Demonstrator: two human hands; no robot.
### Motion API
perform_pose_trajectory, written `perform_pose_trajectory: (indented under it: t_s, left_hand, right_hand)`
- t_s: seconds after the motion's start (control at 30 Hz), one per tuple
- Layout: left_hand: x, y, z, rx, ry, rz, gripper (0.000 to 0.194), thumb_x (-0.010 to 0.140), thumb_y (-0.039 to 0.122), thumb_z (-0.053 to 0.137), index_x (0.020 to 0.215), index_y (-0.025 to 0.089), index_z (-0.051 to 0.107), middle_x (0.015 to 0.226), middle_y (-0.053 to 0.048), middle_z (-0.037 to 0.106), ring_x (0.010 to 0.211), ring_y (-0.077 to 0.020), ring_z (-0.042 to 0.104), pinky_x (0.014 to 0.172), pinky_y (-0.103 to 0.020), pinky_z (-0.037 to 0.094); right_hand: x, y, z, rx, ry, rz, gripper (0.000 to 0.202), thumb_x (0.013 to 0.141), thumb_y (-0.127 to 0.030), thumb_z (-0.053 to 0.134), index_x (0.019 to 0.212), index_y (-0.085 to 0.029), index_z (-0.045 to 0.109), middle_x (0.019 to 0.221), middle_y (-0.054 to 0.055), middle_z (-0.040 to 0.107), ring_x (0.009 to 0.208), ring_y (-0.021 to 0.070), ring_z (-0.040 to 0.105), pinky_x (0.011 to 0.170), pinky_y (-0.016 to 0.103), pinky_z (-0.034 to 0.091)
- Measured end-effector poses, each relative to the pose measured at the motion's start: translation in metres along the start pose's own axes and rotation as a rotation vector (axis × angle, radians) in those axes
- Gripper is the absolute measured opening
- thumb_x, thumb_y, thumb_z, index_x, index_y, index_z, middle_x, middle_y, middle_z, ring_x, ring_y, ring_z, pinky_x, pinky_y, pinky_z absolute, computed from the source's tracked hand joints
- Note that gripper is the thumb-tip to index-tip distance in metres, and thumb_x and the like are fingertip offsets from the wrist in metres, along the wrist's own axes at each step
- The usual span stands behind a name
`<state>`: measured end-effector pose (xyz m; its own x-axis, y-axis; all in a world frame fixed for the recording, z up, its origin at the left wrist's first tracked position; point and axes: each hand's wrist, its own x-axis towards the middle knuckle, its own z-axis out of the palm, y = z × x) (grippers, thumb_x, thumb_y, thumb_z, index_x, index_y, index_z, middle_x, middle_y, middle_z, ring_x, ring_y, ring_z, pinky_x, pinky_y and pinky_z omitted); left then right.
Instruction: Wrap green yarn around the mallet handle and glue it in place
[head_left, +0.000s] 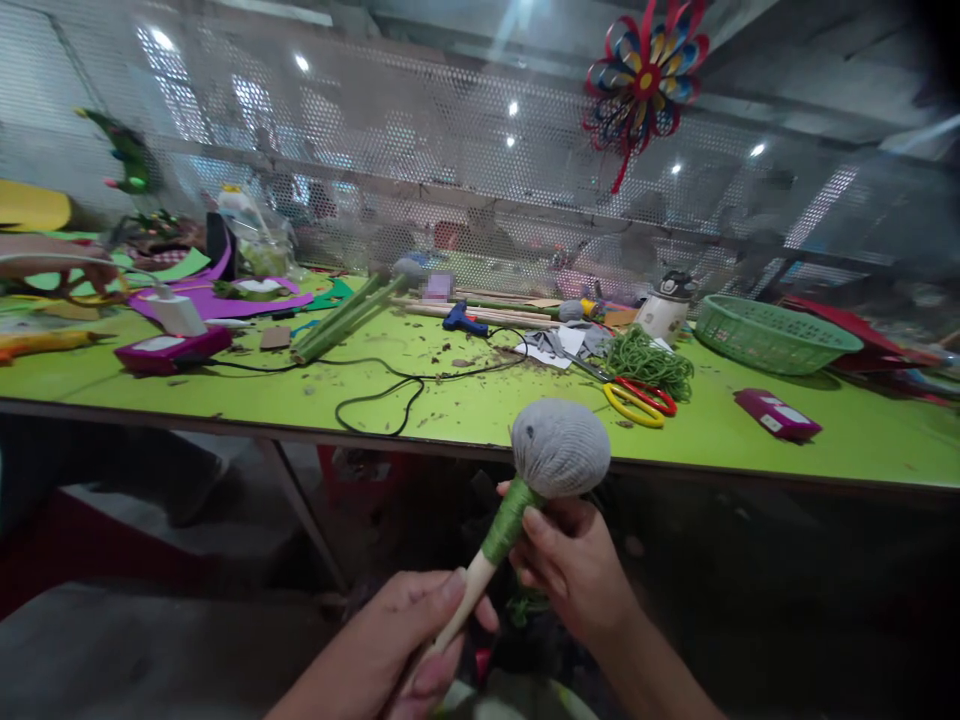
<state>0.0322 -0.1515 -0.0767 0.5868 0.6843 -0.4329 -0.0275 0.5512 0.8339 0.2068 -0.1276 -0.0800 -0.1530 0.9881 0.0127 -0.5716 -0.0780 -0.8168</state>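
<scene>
Head view: ribbed grey yarn ball (pixel 562 448)
Wooden stick (pixel 474 586): left hand (pixel 420 625) gripping
Green thread (pixel 508 522): right hand (pixel 574 565) pinching

Yarn ball (pixel 566 450): matt grey yarn, its wound strands ridged to my eye
Green wrapping (pixel 514 516): fine thread, I see a faint sheen on it
Stick (pixel 466 603): bare pale wood, smooth as far as I can see
Desk (pixel 712 440): smooth green top, slightly glossy
Colander basket (pixel 780 345): openwork plastic, semi-gloss
Scissors (pixel 636 397): smooth plastic handles, metal blades
Glue gun (pixel 463 320): smooth blue plastic
Cord bundle (pixel 651 362): matt, fibrous, rough-looking from where I sit
Mesh screen (pixel 420 150): perforated sheet, which I take for metal
Hanging flower (pixel 646 82): glossy strips, paper or plastic, I cannot tell which
</scene>
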Motion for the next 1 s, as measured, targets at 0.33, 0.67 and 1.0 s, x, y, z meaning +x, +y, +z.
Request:
perform_pose_trajectory:
  t_s: [0.33,0.67,1.0]
  left_hand:
    - [0.005,-0.006,-0.003,0.438,0.326,0.309,0.036,0.084,0.047,0.052,0.098,0.017,0.068,0.058,0.003,0.054,0.053,-0.0095,0.046,0.049,-0.017,0.035]
    - [-0.002,-0.002,-0.006,0.072,0.006,0.055,0.046,0.088,0.052,0.038,0.091,0.014,0.064,0.037,0.007,0.042,0.026,-0.0047,0.023,0.029,-0.017,0.015]
    - [0.004,-0.004,-0.005,0.191,0.189,0.129,0.047,0.083,0.057,0.047,0.094,0.015,0.064,0.043,0.008,0.038,0.033,-0.0048,0.025,0.033,-0.016,0.018]
  right_hand:
    - [0.010,0.001,-0.003,-0.022,-0.032,0.012,0.026,0.078,-0.025,0.071,0.103,-0.018,0.071,0.039,-0.012,0.031,0.036,0.0021,0.023,0.039,0.016,0.036]
    - [0.008,-0.004,-0.003,-0.010,-0.084,0.036,0.025,0.077,-0.028,0.072,0.098,-0.015,0.072,0.039,-0.011,0.034,0.036,0.0028,0.026,0.039,0.017,0.036]
    - [0.013,-0.007,-0.002,-0.017,-0.099,0.030,0.026,0.078,-0.027,0.071,0.101,-0.014,0.070,0.036,-0.013,0.030,0.033,0.0019,0.019,0.039,0.018,0.034]
